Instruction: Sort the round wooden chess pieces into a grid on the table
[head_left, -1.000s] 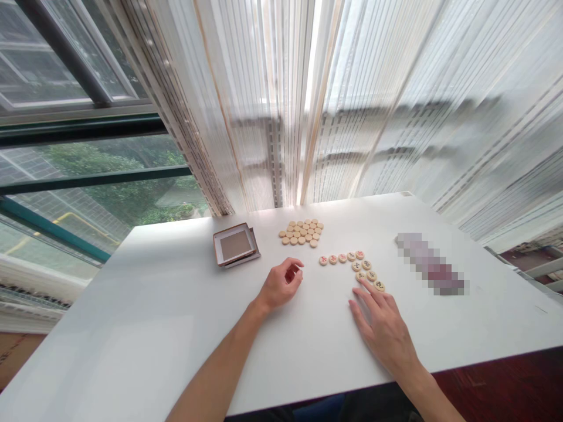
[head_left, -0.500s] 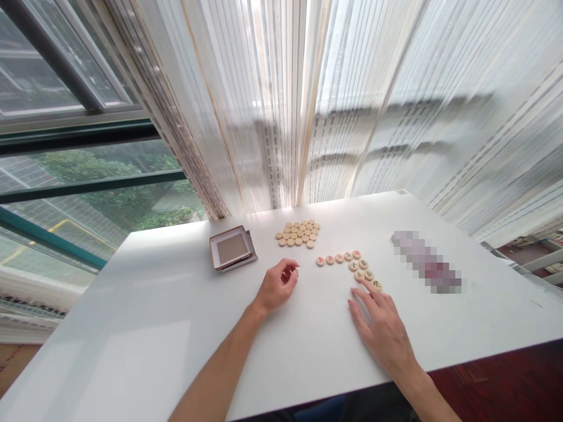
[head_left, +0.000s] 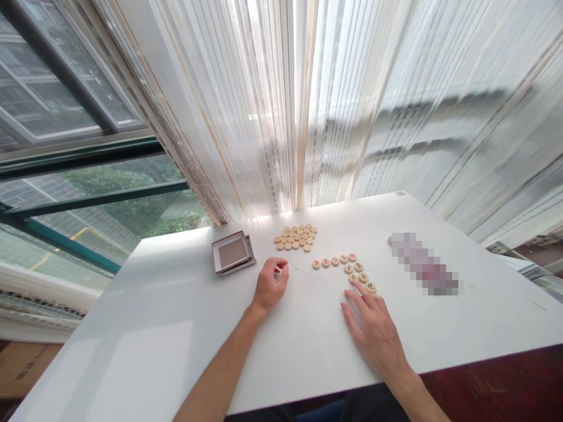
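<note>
1. Wooden marked discs (head_left: 335, 261) lie face-up on the table (head_left: 132, 340), presumably for reading.
2. Right hand (head_left: 373, 321): grip relaxed, fingertip at one disc, perhaps steadying it.
3. Left hand (head_left: 269, 287): grip curled; contents cannot be told.

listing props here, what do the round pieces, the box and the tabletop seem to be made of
Round pieces: probably wood, given the pale tan colour, seemingly matte; plastic is possible. Box: likely cardboard, judging by its thin walls and brown edges; finish unclear. Tabletop: smooth and white, perhaps laminate, with a soft sheen.
</note>
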A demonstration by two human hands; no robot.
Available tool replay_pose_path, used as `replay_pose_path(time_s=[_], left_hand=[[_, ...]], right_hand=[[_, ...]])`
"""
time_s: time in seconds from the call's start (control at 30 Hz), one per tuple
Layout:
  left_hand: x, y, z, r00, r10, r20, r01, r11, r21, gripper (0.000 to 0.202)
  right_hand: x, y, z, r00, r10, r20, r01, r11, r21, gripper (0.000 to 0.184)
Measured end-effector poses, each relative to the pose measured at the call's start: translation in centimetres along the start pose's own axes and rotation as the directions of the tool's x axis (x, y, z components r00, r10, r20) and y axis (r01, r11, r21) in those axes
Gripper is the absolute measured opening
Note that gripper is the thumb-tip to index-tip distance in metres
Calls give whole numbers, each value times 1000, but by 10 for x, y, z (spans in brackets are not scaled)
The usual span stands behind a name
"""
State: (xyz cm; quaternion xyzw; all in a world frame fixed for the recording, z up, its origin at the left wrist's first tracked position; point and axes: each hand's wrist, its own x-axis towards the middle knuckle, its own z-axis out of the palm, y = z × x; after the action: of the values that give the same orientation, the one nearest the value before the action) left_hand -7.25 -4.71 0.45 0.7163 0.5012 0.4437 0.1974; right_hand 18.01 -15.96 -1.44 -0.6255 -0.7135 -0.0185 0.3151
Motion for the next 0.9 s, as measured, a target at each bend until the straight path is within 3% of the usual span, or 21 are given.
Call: replay_pose_path(time_s=[0.1,0.23,0.4,0.57,0.73,0.9], left_hand=[[9,-5,0,998,57,-14,-55,990,127,18],[28,-12,3,994,102,47,-112,929,354,35],[38,-18,12,983,-1,182,-100,834,543,50],[25,-24,11,962,-83,259,-86,811,579,58],[-4,-16,-2,965,-7,260,-141,826,546,55],[-21,9,-17,944,121,307,-273,811,517,34]], right_hand=[[-1,1,-2,1000,-14,1,14,1000,12,29],[-2,2,-2,1000,-26,-15,26,999,38,28],[-3,3,-2,999,-11,-36,14,996,87,29],[-6,2,-6,999,27,-40,-21,987,161,27],[-7,-1,-8,1000,23,-16,-19,976,217,25],[-3,-6,-6,993,-97,70,71,951,302,23]])
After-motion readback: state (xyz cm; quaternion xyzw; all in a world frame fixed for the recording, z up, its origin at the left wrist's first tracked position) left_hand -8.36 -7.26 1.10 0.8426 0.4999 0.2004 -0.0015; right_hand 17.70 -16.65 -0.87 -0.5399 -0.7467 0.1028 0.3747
